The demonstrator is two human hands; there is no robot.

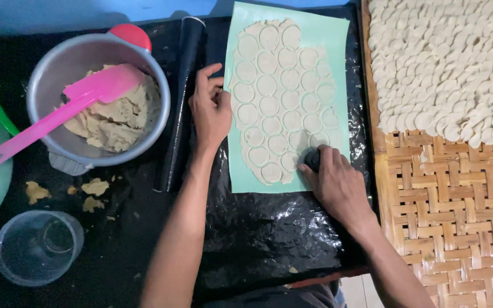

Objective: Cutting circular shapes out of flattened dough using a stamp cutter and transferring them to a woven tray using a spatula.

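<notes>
A thin sheet of pale dough point(281, 97) lies on a light green mat point(338, 51), marked with several cut circles. My right hand point(335, 179) grips a small dark round cutter point(313, 159) and presses it onto the dough's lower right edge. My left hand point(209, 105) rests flat on the mat's left edge, fingers apart, holding nothing.
A metal bowl point(158, 108) with leftover dough and a pink spatula point(81, 102) stands at the left. A dark rolling pin point(181, 102) lies beside it. A clear plastic cup point(38, 248) sits front left. A woven bamboo tray point(457, 217) at right carries several cut dough discs point(446, 63).
</notes>
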